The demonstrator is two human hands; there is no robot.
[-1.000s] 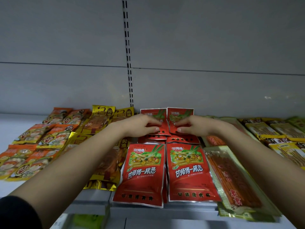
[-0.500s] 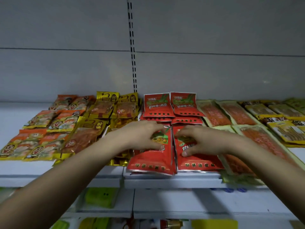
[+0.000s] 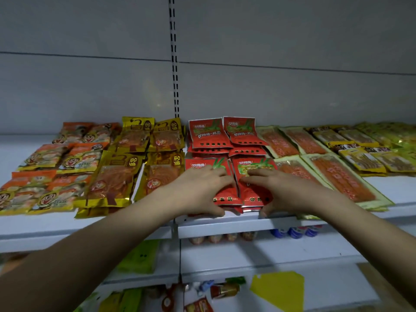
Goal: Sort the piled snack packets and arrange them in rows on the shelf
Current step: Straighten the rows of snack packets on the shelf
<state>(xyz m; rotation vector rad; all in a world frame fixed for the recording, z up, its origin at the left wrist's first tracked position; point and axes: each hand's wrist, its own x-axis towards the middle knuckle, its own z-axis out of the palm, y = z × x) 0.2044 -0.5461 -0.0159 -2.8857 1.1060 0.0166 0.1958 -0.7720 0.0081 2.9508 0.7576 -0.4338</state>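
On the white metal shelf, left hand and right hand each grip a glossy red front-row snack packet, long axes pointing toward the back wall.

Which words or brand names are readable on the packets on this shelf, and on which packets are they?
"甘师傅一根葱": back red packets, partly blurred.
"甘师傅": logo on front red packets.
"金": gold packets; remaining print unreadable.
Orange cartoon packets, clear strip packets, yellow packets: too blurred.
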